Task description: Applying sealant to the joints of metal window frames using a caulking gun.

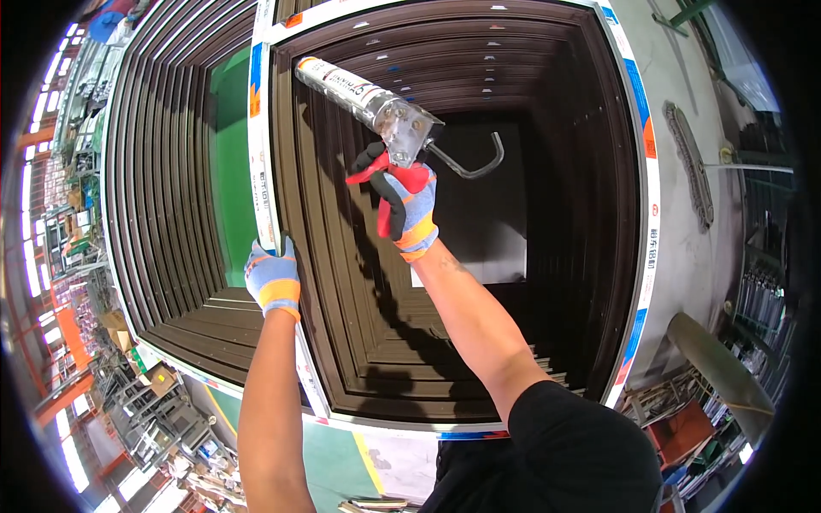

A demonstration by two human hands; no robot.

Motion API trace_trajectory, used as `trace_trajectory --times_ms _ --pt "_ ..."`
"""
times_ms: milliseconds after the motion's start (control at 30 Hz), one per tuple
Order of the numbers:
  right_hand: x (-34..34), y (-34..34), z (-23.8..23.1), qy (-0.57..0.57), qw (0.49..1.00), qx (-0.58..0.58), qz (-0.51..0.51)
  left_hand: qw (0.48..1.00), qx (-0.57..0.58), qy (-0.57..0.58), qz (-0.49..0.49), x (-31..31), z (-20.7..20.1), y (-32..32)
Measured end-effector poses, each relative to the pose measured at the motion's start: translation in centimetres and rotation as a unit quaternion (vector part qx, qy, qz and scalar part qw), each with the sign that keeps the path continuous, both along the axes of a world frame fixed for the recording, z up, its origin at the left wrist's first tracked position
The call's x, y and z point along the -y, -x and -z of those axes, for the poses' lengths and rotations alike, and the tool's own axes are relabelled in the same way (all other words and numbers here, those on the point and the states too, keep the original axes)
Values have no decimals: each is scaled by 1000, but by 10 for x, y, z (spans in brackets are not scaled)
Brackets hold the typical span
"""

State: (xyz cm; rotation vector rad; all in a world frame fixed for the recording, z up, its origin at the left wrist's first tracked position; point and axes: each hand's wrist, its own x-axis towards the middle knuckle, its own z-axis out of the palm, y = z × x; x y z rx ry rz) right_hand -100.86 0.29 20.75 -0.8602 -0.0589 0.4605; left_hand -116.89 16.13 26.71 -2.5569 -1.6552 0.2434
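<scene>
My right hand [416,205], in a blue, orange and red-black glove, is closed round the grip of a caulking gun [409,130]. A white and silver sealant tube [342,85] lies in the gun, its far end pointing up and left to the inner corner of a brown frame. The gun's bent metal rod [472,171] sticks out to the right. My left hand [274,278], gloved the same way, grips the upright middle bar [262,171] of the top window frame, which is covered with white printed film. The left fingertips are partly hidden.
Many brown frames [359,359] are stacked beneath the top one, forming deep openings. A green surface [235,171] shows through the left opening. Concrete floor with a dark tube-like roll [723,372] lies to the right. Racks and clutter [162,410] stand at the left.
</scene>
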Motion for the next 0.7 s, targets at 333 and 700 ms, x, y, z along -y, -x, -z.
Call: trace_trajectory --times_ms 333,700 --pt "0 0 14 -8 1000 -2 -4 1000 12 2 4 -1 -1 -1" --pt "-2 -5 16 -81 997 -2 7 1000 3 8 -11 1 -6 -3"
